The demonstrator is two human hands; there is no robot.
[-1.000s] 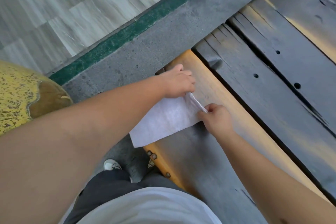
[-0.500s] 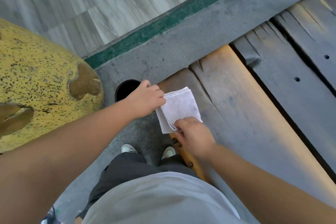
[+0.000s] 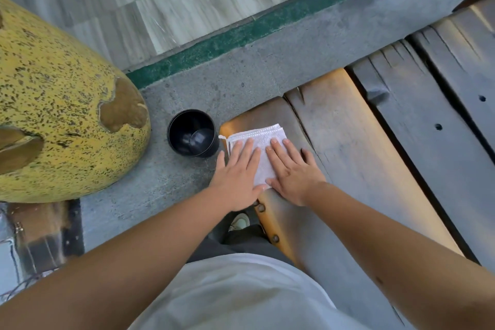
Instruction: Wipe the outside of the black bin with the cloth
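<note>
Presently both flat hands, left hand [image 3: 238, 179] and right hand [image 3: 292, 174], press the folded white cloth [image 3: 261, 147] on the wooden bench [image 3: 348, 147]; round black plastic bin [image 3: 192, 132] stands beside, apparently unwiped.

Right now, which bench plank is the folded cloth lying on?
The cloth lies on the orange-edged end plank nearest the black bin, under both flat hands; the darker grey planks beyond are bare.
</note>
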